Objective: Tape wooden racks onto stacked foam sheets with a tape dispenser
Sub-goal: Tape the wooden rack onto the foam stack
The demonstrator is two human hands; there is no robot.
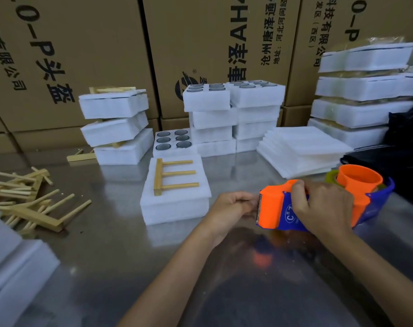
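A wooden rack (170,176) with three prongs lies flat on top of a white stack of foam sheets (174,208) at the table's middle. To its right, my right hand (323,208) grips the orange and blue tape dispenser (318,204) from above. My left hand (233,206) pinches at the dispenser's toothed blade end, where the tape end would be; the clear tape itself is hard to see. Both hands are just right of the stack, a little above the steel table (106,256).
A pile of loose wooden racks (28,199) lies at the left. Foam stacks (115,126) and foam trays with round holes (231,114) stand behind. Flat foam sheets (302,149) and taped bundles (366,90) are at the right. Cardboard boxes (200,43) wall the back.
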